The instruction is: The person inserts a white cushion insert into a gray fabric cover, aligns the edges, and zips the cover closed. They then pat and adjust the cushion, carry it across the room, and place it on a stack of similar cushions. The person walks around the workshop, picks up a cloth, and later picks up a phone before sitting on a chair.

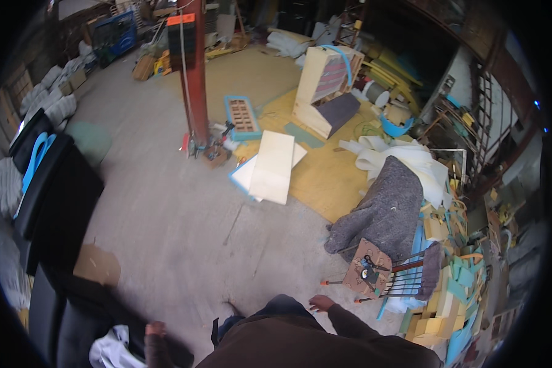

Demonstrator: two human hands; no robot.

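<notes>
My left hand hangs low at the lower left, next to a black upholstered seat and a pale grey cloth or plastic bundle. Its fingers are small and blurred, so their pose is unclear. On the other side my right hand is held out from my body with its fingers apart and nothing in them. Nearest to it stands a chair with a spindle back. On that chair's seat lies a brown board bearing scissors and other small items.
Dark grey fabric is heaped beyond the chair, beside yellow and blue foam offcuts. Pale foam slabs lie ahead on the floor. A red post rises behind them. An upturned furniture frame stands farther back. Black sofa parts line the left.
</notes>
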